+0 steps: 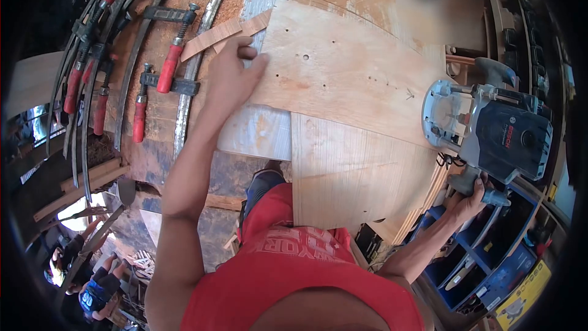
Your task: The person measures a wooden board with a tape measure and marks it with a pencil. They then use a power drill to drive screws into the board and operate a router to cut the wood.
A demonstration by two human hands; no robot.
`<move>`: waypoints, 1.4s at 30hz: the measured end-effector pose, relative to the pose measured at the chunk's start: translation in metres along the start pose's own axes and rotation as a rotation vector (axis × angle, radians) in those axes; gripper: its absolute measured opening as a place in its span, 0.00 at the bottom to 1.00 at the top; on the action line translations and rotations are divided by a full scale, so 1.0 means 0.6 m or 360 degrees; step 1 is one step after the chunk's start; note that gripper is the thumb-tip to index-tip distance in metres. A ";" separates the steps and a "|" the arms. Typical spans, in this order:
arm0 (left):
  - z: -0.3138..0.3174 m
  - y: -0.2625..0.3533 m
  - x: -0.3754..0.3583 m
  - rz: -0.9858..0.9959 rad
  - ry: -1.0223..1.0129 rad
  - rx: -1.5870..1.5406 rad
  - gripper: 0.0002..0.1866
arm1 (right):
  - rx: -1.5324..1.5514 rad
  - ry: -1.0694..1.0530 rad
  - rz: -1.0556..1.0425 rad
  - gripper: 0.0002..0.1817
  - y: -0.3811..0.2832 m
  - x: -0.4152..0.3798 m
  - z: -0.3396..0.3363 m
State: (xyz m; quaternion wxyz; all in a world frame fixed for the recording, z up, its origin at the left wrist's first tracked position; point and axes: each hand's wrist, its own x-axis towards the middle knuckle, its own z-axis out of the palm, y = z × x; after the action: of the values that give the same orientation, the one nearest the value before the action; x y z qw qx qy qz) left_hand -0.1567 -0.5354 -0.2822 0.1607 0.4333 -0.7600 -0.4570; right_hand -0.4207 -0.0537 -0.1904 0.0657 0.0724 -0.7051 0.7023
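Plywood board lies at 1 o'clock, router at its 3 o'clock end. Right hand, near 4, clamps the handle, likely for steadiness. Left hand at 11, thumb and curled fingers apart by the board's 9 o'clock edge, perhaps for bracing

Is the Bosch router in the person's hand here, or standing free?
In hand: the right hand grips the near handle of the router. Whether it is running, I cannot tell.
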 end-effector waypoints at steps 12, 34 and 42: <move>0.068 0.088 -0.028 0.0471 0.0258 -0.0344 0.20 | 0.0053 0.0079 -0.0092 0.21 -0.009 -0.008 0.028; 0.042 0.073 0.018 0.1094 -0.0076 0.0924 0.06 | 0.0046 0.0169 -0.0075 0.23 -0.031 -0.020 0.047; 0.037 0.102 0.038 0.1059 -0.0397 0.1381 0.07 | -0.0051 0.0233 -0.0078 0.23 -0.032 -0.018 0.049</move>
State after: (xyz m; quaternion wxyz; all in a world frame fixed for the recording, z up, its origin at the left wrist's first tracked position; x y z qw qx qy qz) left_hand -0.2151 -0.5291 -0.2463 0.0121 0.1392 -0.9874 -0.0747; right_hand -0.4061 -0.0829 -0.1740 0.1354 0.0368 -0.7075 0.6926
